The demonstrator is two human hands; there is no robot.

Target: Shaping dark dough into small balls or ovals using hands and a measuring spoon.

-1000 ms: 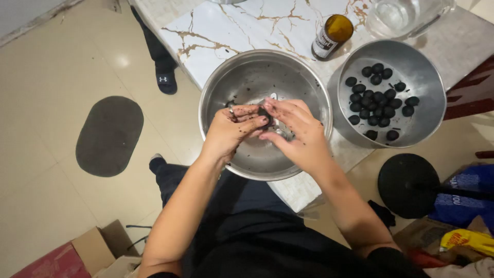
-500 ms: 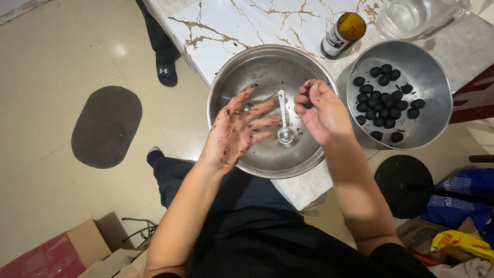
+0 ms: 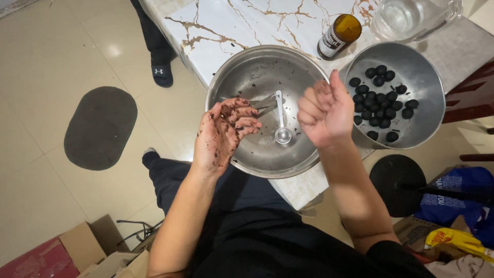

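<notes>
Two steel bowls are seen on the marble tabletop (image 3: 216, 36). The larger bowl (image 3: 242, 77) stands nearer the left; it holds one measuring spoon (image 3: 281, 123) lying with its round cup toward the near side, a flat metal piece just left of the spoon's handle, and scattered dark crumbs. The smaller bowl (image 3: 427, 92) stands to the right, touching or almost touching the larger one, and roughly twenty dark balls (image 3: 378, 105) are gathered in it, too close together for an exact count.

The left hand (image 3: 224, 131) is held over the near left rim of the larger bowl, palm up, fingers loosely curled and smeared with dark paste; nothing whole is gripped in it. The right hand (image 3: 324, 110) is held over the gap between the two bowls, with its fingers curled toward the thumb; whether anything is pinched in that grip cannot be told.

One brown bottle (image 3: 337, 36) stands far of the bowls, and one clear glass vessel (image 3: 406, 18) is at the far right edge. On the floor, one dark oval mat (image 3: 100, 126) lies to the left, and another person's sandalled foot (image 3: 162, 74) is seen beside the tabletop.
</notes>
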